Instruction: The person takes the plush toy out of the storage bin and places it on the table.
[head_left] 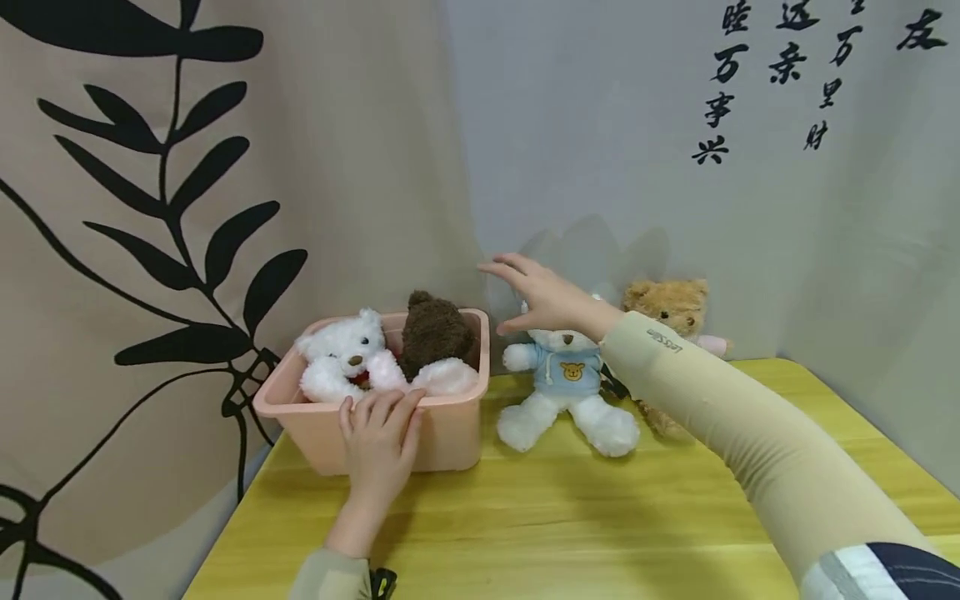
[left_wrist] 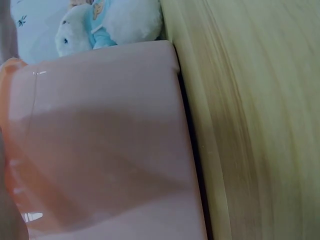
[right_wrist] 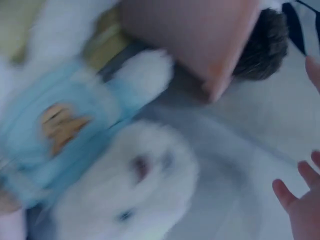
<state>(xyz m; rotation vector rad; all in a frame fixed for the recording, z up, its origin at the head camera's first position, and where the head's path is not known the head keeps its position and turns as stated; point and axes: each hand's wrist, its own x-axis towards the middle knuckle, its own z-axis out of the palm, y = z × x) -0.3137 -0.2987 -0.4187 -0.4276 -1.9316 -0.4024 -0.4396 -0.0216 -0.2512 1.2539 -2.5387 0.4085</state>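
Observation:
My left hand holds the front rim of a pink plastic bin, its fingertips bent over the edge. In the bin sit a white teddy bear and a dark brown teddy bear. Spread and holding nothing, my right hand hovers in front of the head of another white teddy bear in a blue hoodie, hiding part of its face. That bear also shows, blurred, in the right wrist view, with the right hand's fingertips at the far right edge.
A tan teddy bear sits behind my right forearm, partly covered by it. The bin and bears stand on a yellow wooden table. Right behind hangs a pale curtain with black leaf prints and characters.

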